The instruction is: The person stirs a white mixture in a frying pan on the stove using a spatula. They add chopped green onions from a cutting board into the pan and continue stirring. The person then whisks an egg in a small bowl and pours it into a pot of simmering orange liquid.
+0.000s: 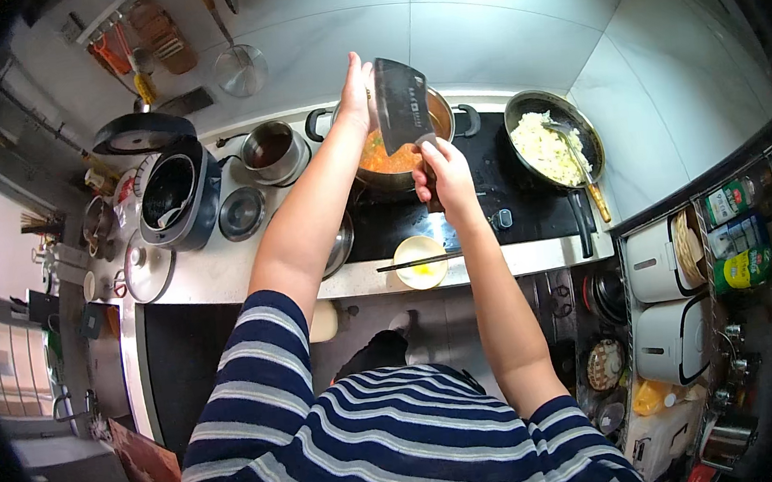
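My right hand (pixel 446 176) grips the dark handle of a cleaver (pixel 404 103), its broad blade raised over a two-handled pot of orange-red soup (pixel 386 152). Just left of the blade is my left hand (pixel 358 94), fingers up and the palm turned toward it; whether it touches the blade or holds anything is hidden. Below the pot, at the counter's front edge, a small bowl (pixel 423 278) contains something yellow, with dark chopsticks (pixel 406 264) across its rim. To the right, a frying pan (pixel 521 158) holds pale yellow scrambled-looking food (pixel 544 142) and a metal spatula or spoon (pixel 577 153).
An open rice cooker (pixel 205 206), a small steel pot (pixel 271 156), a glass lid (pixel 150 264) and a round dark lid (pixel 242 214) crowd the left counter. The frying pan's handle (pixel 581 226) reaches the front edge. A strainer (pixel 240 70) hangs on the wall.
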A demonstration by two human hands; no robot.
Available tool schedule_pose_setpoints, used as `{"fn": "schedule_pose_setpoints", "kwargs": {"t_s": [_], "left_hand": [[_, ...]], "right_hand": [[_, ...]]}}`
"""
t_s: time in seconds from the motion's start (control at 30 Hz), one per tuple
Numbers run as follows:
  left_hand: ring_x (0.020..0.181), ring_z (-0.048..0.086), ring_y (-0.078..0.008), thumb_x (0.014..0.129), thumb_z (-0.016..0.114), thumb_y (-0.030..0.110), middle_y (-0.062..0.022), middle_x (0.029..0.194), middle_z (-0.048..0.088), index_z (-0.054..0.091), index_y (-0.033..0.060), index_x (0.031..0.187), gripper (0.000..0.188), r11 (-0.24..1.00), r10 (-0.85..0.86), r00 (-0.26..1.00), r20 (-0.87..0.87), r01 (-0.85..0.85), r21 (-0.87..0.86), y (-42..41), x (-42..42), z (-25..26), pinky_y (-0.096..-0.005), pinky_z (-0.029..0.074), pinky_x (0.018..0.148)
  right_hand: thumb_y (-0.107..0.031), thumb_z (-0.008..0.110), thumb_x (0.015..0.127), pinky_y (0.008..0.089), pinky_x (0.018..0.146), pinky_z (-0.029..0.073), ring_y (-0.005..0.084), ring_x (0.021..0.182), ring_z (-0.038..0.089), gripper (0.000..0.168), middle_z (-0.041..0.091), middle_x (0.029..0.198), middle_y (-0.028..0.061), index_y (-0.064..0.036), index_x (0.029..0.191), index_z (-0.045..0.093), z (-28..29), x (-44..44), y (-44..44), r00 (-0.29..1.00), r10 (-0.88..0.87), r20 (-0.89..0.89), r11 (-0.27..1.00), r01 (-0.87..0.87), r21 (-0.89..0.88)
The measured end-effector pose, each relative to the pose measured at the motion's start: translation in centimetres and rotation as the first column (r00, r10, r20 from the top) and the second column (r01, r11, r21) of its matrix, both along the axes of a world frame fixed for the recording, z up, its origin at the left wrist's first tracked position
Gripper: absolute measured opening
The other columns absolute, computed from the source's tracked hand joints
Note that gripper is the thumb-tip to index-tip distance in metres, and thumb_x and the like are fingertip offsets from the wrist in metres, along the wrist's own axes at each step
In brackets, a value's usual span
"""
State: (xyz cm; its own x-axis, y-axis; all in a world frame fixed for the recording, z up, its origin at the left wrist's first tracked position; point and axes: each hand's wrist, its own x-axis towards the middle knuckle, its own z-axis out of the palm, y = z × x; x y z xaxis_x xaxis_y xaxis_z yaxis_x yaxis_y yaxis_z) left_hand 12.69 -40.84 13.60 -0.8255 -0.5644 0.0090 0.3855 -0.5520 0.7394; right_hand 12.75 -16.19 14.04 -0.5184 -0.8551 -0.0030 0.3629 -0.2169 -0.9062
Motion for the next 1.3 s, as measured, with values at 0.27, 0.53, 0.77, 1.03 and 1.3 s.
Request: {"fn": "schedule_pose_setpoints", "kwargs": {"t_s": [0.27,0.53,0.77,1.03,1.3], "left_hand": [[0.152,-0.011,-0.0266,0.078,0.031,0.091,-0.0152,0.164,-0.011,-0.007,0.0050,0.156,0.122,0.989,0.135,0.990,0.031,-0.133,-0.062,2.6,4.2,2.5,-0.0485,-0.009,0.119],[0.140,0.034,-0.0314,0.094,0.045,0.068,-0.0197,0.154,0.035,0.021,0.0044,0.153,0.090,0.972,0.213,0.953,-0.216,-0.229,-0.054,6.0,17.6,4.5,-0.0462,0.022,0.119],[0.110,0.062,-0.0247,0.102,0.041,0.052,-0.0145,0.126,0.063,0.052,0.0036,0.133,0.058,0.957,0.291,0.937,-0.194,-0.287,0.049,7.5,36.8,2.0,-0.0408,0.048,0.100],[0.062,0.054,-0.0067,0.098,0.060,0.025,-0.0004,0.072,0.062,0.062,0.0063,0.079,0.027,0.790,0.612,0.703,0.362,-0.557,-0.254,12.7,68.8,-9.5,-0.0221,0.044,0.058],[0.067,0.053,-0.0074,0.101,0.056,0.031,0.0016,0.079,0.058,0.063,0.0042,0.094,0.029,0.614,0.771,0.510,0.380,-0.754,-0.234,17.0,89.6,-14.7,-0.0235,0.043,0.059]], "right_hand": [[-0.022,0.055,0.098,0.0280,0.039,0.039,0.0125,0.041,0.047,0.019,0.051,0.059,0.0026,-0.004,0.091,0.055,-3.7,-3.0,-0.4,0.925,-0.194,-0.327,0.917,0.289,0.275],[-0.020,0.052,0.101,0.0253,0.038,0.036,0.0102,0.043,0.043,0.017,0.047,0.061,0.0021,-0.006,0.093,0.049,-6.7,6.8,4.7,0.907,-0.420,0.028,0.906,0.417,0.076],[-0.024,0.046,0.104,0.0246,0.044,0.037,0.0110,0.047,0.045,0.019,0.049,0.065,0.0028,-0.006,0.104,0.051,-4.5,24.3,3.0,0.993,-0.113,0.033,0.991,0.110,0.081],[-0.032,0.043,0.106,0.0268,0.051,0.042,0.0132,0.054,0.048,0.029,0.050,0.071,0.0044,-0.004,0.109,0.051,-7.0,49.1,-6.6,0.951,0.300,0.075,0.940,-0.308,0.146],[-0.025,0.050,0.105,0.0296,0.084,0.050,0.0149,0.093,0.060,0.024,0.064,0.100,0.0051,-0.006,0.116,0.056,-14.8,78.2,-15.5,0.583,0.716,0.384,0.579,-0.803,0.141]]}}
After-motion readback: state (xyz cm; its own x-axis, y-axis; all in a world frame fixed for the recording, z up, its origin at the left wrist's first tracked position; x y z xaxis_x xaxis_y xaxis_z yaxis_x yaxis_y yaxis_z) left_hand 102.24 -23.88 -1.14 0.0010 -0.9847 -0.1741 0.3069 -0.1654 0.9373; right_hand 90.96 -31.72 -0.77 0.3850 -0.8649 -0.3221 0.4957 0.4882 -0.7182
